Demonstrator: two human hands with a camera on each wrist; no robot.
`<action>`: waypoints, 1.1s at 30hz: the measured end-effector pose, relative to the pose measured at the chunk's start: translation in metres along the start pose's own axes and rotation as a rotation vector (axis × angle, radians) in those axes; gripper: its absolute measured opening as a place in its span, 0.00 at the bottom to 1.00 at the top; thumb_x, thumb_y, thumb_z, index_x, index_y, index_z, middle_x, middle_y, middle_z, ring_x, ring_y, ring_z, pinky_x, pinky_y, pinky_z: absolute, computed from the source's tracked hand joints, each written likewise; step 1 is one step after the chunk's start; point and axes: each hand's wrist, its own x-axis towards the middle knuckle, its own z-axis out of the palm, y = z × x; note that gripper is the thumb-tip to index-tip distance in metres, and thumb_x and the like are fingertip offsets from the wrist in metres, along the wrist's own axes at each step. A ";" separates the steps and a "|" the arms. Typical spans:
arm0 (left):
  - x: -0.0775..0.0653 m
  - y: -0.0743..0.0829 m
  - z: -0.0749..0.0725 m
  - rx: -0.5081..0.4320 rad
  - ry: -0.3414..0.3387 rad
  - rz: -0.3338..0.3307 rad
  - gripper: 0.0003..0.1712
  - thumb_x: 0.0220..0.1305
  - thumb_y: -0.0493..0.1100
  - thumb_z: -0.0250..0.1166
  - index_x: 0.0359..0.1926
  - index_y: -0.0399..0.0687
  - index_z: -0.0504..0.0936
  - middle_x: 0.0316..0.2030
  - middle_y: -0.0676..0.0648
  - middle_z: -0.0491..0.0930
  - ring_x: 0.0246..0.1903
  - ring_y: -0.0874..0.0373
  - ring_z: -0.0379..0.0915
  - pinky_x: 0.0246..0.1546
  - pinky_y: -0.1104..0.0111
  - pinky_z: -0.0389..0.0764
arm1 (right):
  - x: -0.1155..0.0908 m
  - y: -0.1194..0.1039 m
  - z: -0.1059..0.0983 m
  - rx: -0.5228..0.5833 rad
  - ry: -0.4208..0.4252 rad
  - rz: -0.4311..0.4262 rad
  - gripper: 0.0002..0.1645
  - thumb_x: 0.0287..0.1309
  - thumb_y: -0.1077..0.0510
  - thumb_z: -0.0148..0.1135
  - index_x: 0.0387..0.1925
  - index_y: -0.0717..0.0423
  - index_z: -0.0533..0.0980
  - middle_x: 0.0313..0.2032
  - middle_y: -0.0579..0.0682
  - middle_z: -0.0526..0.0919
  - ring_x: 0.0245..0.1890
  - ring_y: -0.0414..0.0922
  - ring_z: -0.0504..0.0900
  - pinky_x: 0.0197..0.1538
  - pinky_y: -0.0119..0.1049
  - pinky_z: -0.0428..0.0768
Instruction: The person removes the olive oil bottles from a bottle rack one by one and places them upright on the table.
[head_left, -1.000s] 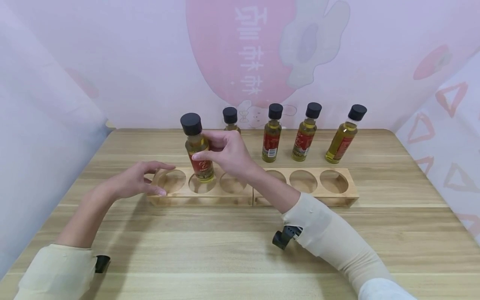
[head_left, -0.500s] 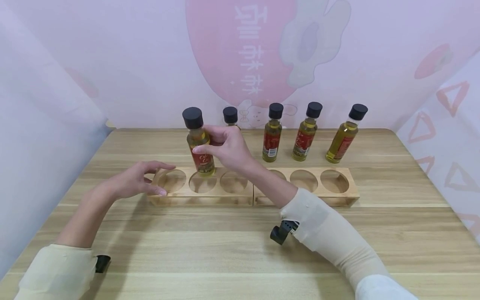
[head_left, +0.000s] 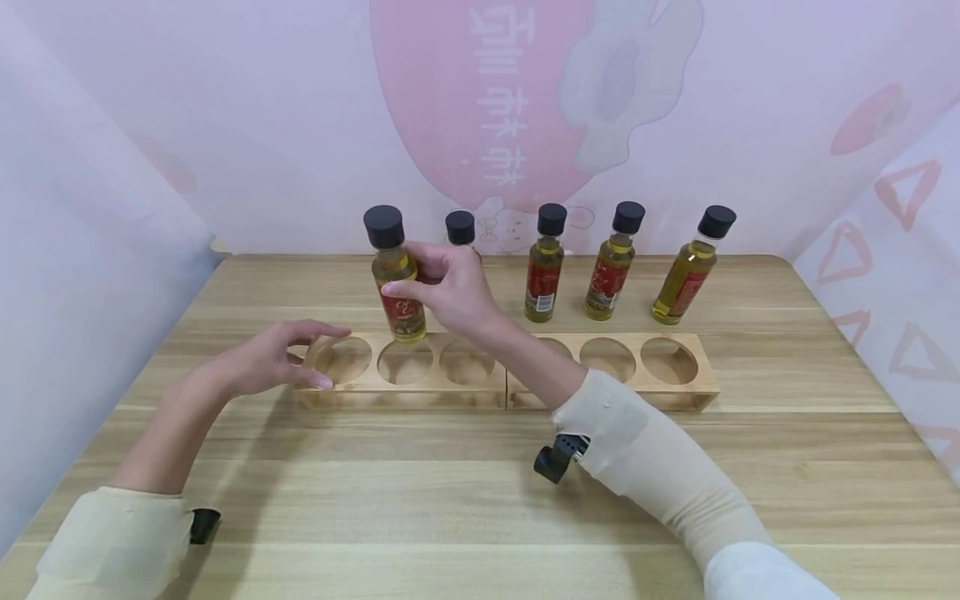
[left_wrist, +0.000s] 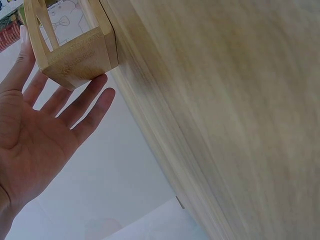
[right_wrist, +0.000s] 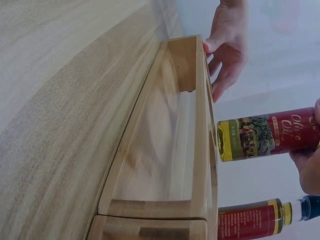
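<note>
My right hand (head_left: 457,292) pinches a small olive oil bottle (head_left: 401,300) between thumb and fingers, around its red label. In the right wrist view, the bottle's (right_wrist: 265,134) base is clear of the wooden bottle rack (right_wrist: 200,195). From the head, that base appears just over the far rim of the second hole from the left. At the left end of the rack (head_left: 435,398), my left hand (head_left: 262,360) grips across it, thumb at the near edge and fingers at the far side. The left wrist view has this hand (left_wrist: 37,137) with fingertips against the end panel (left_wrist: 80,59).
Behind the rack stand several more black-capped oil bottles: one (head_left: 460,229) partly hidden by my right hand, others (head_left: 543,283), (head_left: 610,271) and a leaning-looking one (head_left: 686,275) farther right. A printed curtain (head_left: 300,125) hangs past the far edge of the wooden table (head_left: 420,500).
My right hand has lifted the olive oil bottle upward, and its base has come out of the second hole's opening. The left hand has stayed at the rack's end.
</note>
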 end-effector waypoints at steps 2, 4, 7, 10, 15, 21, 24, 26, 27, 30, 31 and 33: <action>0.000 0.000 0.000 -0.002 0.001 0.000 0.42 0.59 0.41 0.78 0.71 0.33 0.71 0.71 0.32 0.70 0.69 0.24 0.59 0.59 0.36 0.77 | 0.001 0.000 0.001 0.001 0.007 0.006 0.30 0.57 0.69 0.74 0.63 0.66 0.79 0.55 0.60 0.86 0.51 0.48 0.88 0.55 0.32 0.86; 0.000 0.000 0.000 0.000 0.002 0.005 0.42 0.59 0.40 0.78 0.71 0.33 0.71 0.70 0.32 0.70 0.69 0.24 0.59 0.59 0.36 0.77 | 0.002 0.000 0.002 -0.002 0.013 0.008 0.31 0.58 0.69 0.74 0.63 0.65 0.78 0.56 0.59 0.86 0.52 0.47 0.88 0.55 0.32 0.85; 0.001 0.000 0.000 0.002 0.005 0.009 0.41 0.59 0.40 0.78 0.71 0.32 0.72 0.70 0.32 0.70 0.69 0.24 0.60 0.59 0.36 0.78 | 0.004 0.001 0.004 -0.015 0.017 0.013 0.31 0.59 0.68 0.74 0.64 0.64 0.78 0.57 0.59 0.86 0.52 0.45 0.88 0.55 0.31 0.85; 0.001 0.000 0.000 0.000 0.005 0.014 0.41 0.59 0.39 0.78 0.70 0.32 0.72 0.70 0.32 0.70 0.69 0.24 0.60 0.58 0.36 0.78 | 0.005 0.001 0.005 -0.025 0.024 0.027 0.32 0.59 0.67 0.74 0.65 0.63 0.77 0.57 0.58 0.85 0.52 0.44 0.88 0.56 0.30 0.84; 0.001 0.000 0.001 -0.003 0.004 0.019 0.40 0.60 0.38 0.77 0.70 0.31 0.72 0.70 0.31 0.70 0.69 0.23 0.59 0.59 0.35 0.77 | 0.006 0.001 0.008 -0.028 0.048 0.028 0.33 0.59 0.66 0.74 0.66 0.62 0.77 0.58 0.57 0.85 0.54 0.44 0.87 0.56 0.29 0.84; 0.001 -0.001 0.000 -0.002 0.004 0.025 0.41 0.59 0.38 0.78 0.70 0.31 0.72 0.70 0.31 0.70 0.69 0.23 0.60 0.58 0.35 0.78 | 0.010 0.004 0.010 -0.039 0.082 0.016 0.33 0.59 0.66 0.74 0.66 0.62 0.76 0.58 0.57 0.85 0.55 0.45 0.86 0.56 0.29 0.83; 0.001 -0.001 0.000 -0.002 0.004 0.027 0.41 0.59 0.39 0.78 0.70 0.32 0.72 0.70 0.31 0.70 0.69 0.23 0.60 0.58 0.35 0.78 | 0.012 0.007 0.012 -0.032 0.095 0.012 0.33 0.59 0.66 0.74 0.66 0.63 0.76 0.58 0.57 0.85 0.56 0.45 0.86 0.56 0.28 0.83; 0.001 -0.001 0.001 0.000 0.004 0.029 0.41 0.60 0.40 0.78 0.70 0.31 0.72 0.70 0.31 0.70 0.68 0.23 0.60 0.58 0.35 0.78 | 0.012 0.009 0.014 -0.028 0.099 0.003 0.33 0.59 0.66 0.74 0.66 0.63 0.76 0.58 0.58 0.85 0.56 0.46 0.86 0.57 0.29 0.83; 0.001 -0.001 0.001 0.000 0.003 0.029 0.41 0.60 0.40 0.78 0.70 0.31 0.71 0.70 0.31 0.70 0.68 0.23 0.60 0.58 0.35 0.78 | 0.013 0.010 0.015 -0.029 0.102 -0.004 0.33 0.59 0.67 0.74 0.66 0.64 0.76 0.58 0.58 0.85 0.56 0.46 0.86 0.57 0.28 0.83; 0.001 -0.002 0.000 -0.001 0.004 0.022 0.41 0.60 0.39 0.77 0.70 0.32 0.71 0.70 0.31 0.70 0.69 0.23 0.60 0.58 0.35 0.78 | 0.013 0.013 0.017 -0.039 0.106 -0.026 0.32 0.59 0.68 0.74 0.65 0.65 0.76 0.59 0.60 0.84 0.57 0.47 0.86 0.57 0.28 0.83; 0.000 -0.002 0.000 -0.002 0.004 0.020 0.41 0.60 0.39 0.77 0.71 0.32 0.71 0.70 0.31 0.69 0.69 0.24 0.59 0.58 0.35 0.78 | 0.014 0.014 0.018 -0.040 0.105 -0.033 0.32 0.59 0.68 0.74 0.65 0.66 0.76 0.59 0.60 0.84 0.57 0.47 0.86 0.58 0.28 0.82; 0.000 -0.001 0.000 -0.008 0.005 0.012 0.41 0.59 0.39 0.78 0.71 0.32 0.71 0.71 0.31 0.69 0.70 0.24 0.59 0.59 0.36 0.77 | 0.015 0.016 0.019 -0.048 0.106 -0.043 0.32 0.59 0.68 0.74 0.65 0.66 0.76 0.59 0.60 0.84 0.58 0.47 0.85 0.58 0.28 0.82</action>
